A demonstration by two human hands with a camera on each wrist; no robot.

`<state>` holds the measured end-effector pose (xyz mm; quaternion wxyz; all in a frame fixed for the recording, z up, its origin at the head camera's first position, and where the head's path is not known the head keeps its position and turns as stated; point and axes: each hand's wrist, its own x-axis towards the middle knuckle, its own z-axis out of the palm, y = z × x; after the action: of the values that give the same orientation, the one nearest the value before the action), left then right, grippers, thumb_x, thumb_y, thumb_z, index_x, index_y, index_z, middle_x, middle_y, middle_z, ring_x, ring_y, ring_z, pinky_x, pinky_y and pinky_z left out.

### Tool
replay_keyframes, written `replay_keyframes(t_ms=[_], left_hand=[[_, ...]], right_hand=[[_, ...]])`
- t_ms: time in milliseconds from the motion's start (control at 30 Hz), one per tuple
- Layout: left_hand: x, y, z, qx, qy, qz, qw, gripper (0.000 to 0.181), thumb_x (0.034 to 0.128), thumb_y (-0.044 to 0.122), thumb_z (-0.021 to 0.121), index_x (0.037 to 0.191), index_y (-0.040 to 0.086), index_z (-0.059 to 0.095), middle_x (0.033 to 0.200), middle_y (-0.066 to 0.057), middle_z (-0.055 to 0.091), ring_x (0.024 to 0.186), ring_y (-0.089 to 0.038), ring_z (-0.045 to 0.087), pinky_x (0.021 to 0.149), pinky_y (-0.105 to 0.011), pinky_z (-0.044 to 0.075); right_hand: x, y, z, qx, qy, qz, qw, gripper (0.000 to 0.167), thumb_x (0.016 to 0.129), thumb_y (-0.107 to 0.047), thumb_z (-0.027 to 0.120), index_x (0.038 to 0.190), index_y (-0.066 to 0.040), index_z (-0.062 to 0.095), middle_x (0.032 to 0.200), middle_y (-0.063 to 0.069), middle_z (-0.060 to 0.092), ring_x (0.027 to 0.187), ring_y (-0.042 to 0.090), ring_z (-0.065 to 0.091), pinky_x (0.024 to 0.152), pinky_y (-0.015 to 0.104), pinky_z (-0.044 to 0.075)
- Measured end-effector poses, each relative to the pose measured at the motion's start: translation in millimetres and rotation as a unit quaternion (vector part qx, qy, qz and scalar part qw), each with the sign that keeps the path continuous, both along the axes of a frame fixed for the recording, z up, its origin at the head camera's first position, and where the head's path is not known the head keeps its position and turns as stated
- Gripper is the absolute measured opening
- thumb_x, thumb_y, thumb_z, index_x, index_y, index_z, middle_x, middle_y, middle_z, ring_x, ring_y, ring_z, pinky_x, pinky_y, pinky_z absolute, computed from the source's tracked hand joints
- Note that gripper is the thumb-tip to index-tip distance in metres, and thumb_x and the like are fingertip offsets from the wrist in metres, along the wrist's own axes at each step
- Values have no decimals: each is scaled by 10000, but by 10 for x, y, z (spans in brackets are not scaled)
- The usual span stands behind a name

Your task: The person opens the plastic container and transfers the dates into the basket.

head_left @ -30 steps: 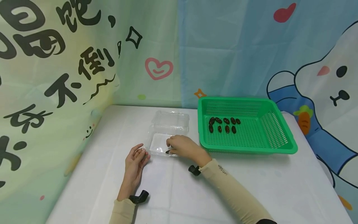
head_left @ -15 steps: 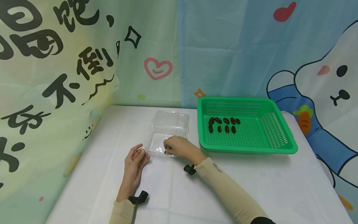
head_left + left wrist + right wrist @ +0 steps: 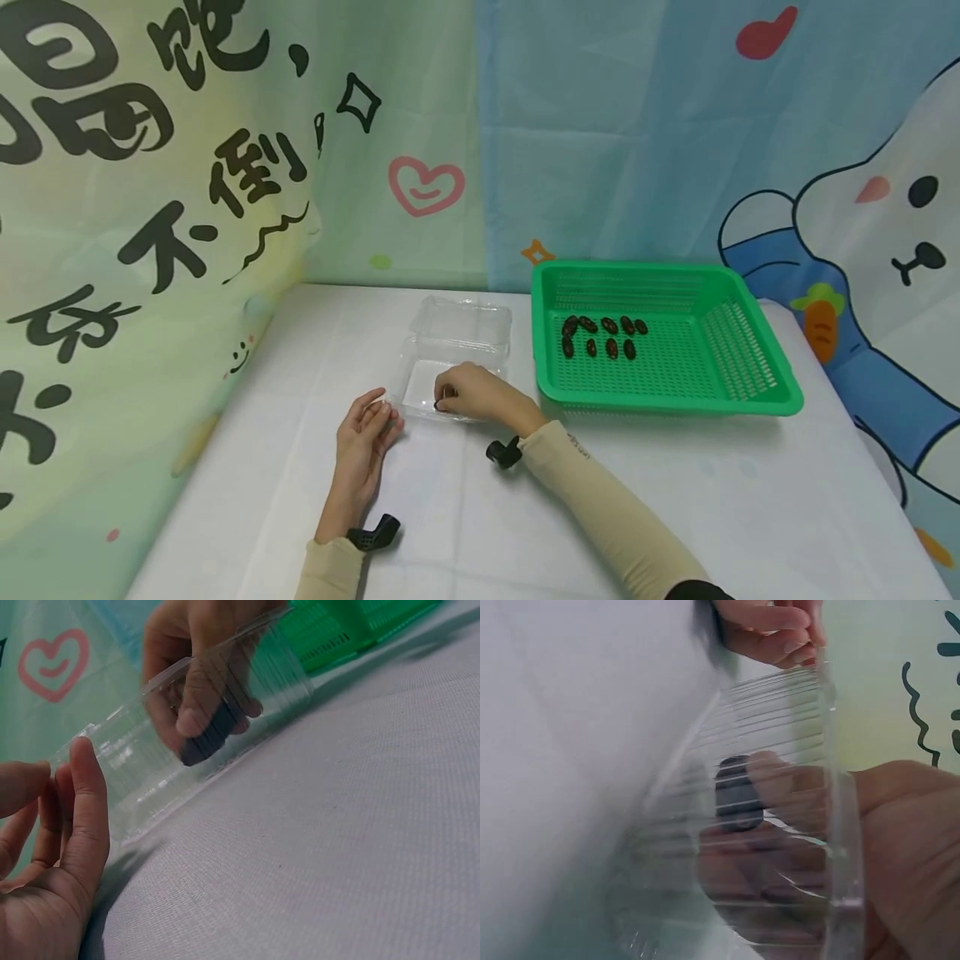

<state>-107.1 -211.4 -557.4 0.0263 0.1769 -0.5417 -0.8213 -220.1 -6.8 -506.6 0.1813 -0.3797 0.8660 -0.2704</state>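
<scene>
A clear plastic clamshell box (image 3: 426,377) stands on the white tabletop with its lid (image 3: 463,323) folded back behind it. At its front left corner my left hand (image 3: 362,454) pinches the rim between thumb and finger. My right hand (image 3: 486,396) reaches down into the box's front part and grips a dark oval piece (image 3: 210,741), low by the front wall. Through the ribbed wall, the right wrist view shows this dark piece (image 3: 737,793) between thumb and fingers. From the head view the hand hides nearly all of it.
To the right stands a green perforated plastic basket (image 3: 667,400), holding several dark brown oval pieces (image 3: 611,348) in two rows at its left side. A printed cloth backdrop (image 3: 637,150) hangs behind and to the left of the white-covered table (image 3: 465,525).
My right hand has shifted slightly left inside the box, bringing the dark oval piece along. My left hand stays at the box's corner, and the basket's pieces lie as before.
</scene>
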Motion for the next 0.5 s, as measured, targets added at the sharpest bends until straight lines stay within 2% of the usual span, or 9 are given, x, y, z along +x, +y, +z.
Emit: replay_keyframes(t_ms=[133,233,400,500], left_hand=[[5,7,1,-7,-10,-22,10000,460,1063,50,576,1502,49,437,1079,37,603,955,-56,668,877,-189,652],[4,6,3,-34,-7,-33,10000,456,1062,68,587,1495,51,442,1074,42,612,956,-55,670,882,-192,652],[5,7,6,31,31,-37,10000,444,1062,58,584,1484,46,444,1080,46,609,960,-58,672,881,-196,653],[9,7,7,110,49,-34,9999,449,1063,46,577,1487,40,433,1084,48,601,962,-60,668,874,-198,653]], right_hand=[[-28,4,10,-383,-311,-235,9985,62,986,-181,733,982,-132,770,940,-1,758,845,98,630,765,256,566],[-61,7,-1,-751,-744,-471,9933,74,984,-191,735,1004,-134,777,956,8,769,811,95,657,719,230,578],[-93,21,-22,-1354,-1526,-840,9754,111,992,-192,728,1058,-112,767,952,41,771,689,122,698,633,221,592],[-91,29,-12,-1681,-1980,-1030,9602,135,999,-180,719,1092,-93,765,971,61,770,715,156,731,676,228,610]])
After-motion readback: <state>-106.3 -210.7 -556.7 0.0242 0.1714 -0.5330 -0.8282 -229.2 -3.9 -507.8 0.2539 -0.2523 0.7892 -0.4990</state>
